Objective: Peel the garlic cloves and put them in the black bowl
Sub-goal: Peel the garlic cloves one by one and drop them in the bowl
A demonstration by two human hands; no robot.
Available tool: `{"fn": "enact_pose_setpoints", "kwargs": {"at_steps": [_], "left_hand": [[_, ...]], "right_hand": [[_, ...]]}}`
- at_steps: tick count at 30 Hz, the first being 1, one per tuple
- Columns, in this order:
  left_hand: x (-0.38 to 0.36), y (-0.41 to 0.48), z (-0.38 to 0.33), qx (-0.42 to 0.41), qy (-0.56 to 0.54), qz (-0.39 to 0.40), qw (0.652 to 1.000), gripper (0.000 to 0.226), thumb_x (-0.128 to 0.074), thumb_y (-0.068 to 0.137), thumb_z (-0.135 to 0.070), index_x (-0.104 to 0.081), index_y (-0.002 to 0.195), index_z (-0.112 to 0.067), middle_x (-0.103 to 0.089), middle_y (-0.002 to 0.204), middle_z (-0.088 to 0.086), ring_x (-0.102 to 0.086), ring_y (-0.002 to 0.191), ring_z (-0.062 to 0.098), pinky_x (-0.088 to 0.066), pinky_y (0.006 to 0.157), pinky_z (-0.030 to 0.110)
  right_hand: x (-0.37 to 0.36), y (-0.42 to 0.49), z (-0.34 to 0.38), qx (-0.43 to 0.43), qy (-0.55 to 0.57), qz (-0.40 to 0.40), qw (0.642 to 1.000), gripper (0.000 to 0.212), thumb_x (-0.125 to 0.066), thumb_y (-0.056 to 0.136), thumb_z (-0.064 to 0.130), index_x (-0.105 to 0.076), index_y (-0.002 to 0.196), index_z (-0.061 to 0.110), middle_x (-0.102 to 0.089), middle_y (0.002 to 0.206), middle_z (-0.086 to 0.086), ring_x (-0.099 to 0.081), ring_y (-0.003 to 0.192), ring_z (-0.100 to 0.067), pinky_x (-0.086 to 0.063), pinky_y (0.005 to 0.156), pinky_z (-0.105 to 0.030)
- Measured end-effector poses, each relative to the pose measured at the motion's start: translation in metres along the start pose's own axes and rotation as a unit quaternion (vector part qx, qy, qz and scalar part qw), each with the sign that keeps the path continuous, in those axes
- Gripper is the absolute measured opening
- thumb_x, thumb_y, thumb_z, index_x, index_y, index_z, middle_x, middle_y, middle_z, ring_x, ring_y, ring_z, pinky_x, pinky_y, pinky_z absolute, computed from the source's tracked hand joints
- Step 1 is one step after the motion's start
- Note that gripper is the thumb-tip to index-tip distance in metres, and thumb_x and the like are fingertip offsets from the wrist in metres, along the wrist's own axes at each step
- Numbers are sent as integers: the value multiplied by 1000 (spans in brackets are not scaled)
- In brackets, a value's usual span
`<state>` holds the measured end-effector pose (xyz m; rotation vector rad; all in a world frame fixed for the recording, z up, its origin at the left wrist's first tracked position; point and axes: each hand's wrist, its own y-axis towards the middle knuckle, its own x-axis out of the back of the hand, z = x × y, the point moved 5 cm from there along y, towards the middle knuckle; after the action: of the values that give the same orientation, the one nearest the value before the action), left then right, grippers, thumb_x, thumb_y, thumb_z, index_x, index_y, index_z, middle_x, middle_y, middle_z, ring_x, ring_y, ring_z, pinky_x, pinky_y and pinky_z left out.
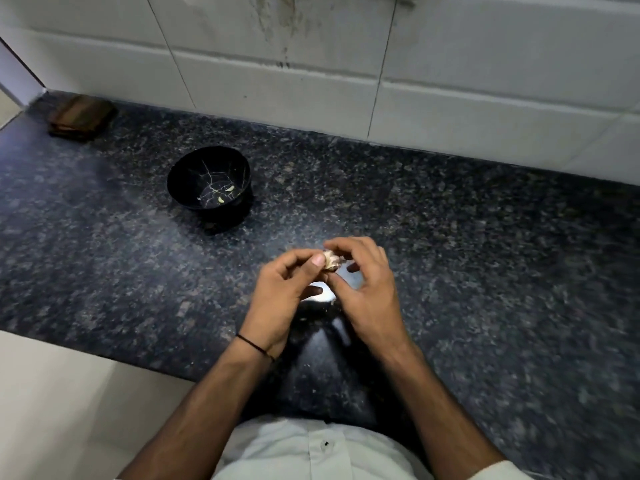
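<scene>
A piece of garlic (pixel 333 260) with papery skin is held above the dark granite counter, between both hands. My left hand (pixel 284 292) pinches it with thumb and fingertips from the left. My right hand (pixel 367 289) grips it from the right, fingers curled over its top. The black bowl (pixel 209 178) stands on the counter to the upper left of the hands, apart from them. Two pale peeled cloves (pixel 227 192) lie at its bottom.
The granite counter (pixel 485 254) runs along a white tiled wall (pixel 311 64). A small brown wooden block (pixel 82 118) lies at the far left corner. The counter's front edge (pixel 104 355) drops off at lower left. A few skin flakes lie under the hands.
</scene>
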<state>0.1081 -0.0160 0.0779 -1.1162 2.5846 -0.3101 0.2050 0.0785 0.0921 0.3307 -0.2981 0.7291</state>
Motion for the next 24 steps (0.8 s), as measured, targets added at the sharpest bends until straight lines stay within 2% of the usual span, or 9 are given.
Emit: {"fn": "enact_pose_setpoints", "kwargs": {"at_steps": [5, 8, 11, 13, 19, 24], "left_hand": [[-5, -5, -5, -26, -58, 15, 998, 28, -67, 85, -18, -68, 111, -7, -75, 108, 11, -69, 96, 19, -55, 80, 27], [-8, -5, -11, -62, -60, 22, 996, 29, -67, 86, -16, -68, 115, -10, -73, 111, 11, -67, 101, 20, -55, 79, 26], [-11, -7, -17, -100, -61, 25, 993, 30, -67, 87, -13, -68, 117, -12, -73, 115, 9, -67, 107, 22, -54, 85, 28], [-17, -8, -21, -125, -48, 26, 991, 31, -68, 86, -12, -68, 117, -12, -72, 116, 10, -66, 112, 25, -53, 92, 32], [-30, -18, -30, -183, -16, 52, 982, 27, -65, 89, 1, -66, 117, -2, -73, 114, 10, -67, 112, 24, -53, 97, 34], [-40, -25, -37, -183, -37, 67, 980, 28, -70, 83, -1, -67, 111, 0, -74, 107, 10, -70, 103, 21, -54, 86, 25]], "right_hand": [[14, -4, -1, -42, 161, 1, 986, 52, -63, 87, -10, -58, 130, 21, -64, 128, 10, -55, 126, -15, -46, 103, -30], [23, -6, -1, -89, 233, -62, 967, 36, -61, 92, -6, -61, 122, 15, -67, 117, -1, -62, 113, -10, -51, 94, -27], [27, -7, 5, -115, 254, -92, 956, 11, -61, 98, 9, -66, 108, 10, -69, 99, -10, -65, 90, -13, -54, 75, -26], [27, -8, 13, -107, 259, -88, 956, 12, -60, 100, 15, -66, 106, 7, -71, 99, -10, -65, 87, -13, -54, 72, -26], [31, -15, 24, -87, 260, -100, 957, 13, -65, 97, 16, -67, 108, 9, -72, 103, -3, -66, 91, -14, -54, 76, -25], [39, -20, 26, -75, 265, -134, 952, 11, -68, 95, 13, -73, 105, 11, -71, 107, -10, -69, 101, -21, -54, 86, -31]]}}
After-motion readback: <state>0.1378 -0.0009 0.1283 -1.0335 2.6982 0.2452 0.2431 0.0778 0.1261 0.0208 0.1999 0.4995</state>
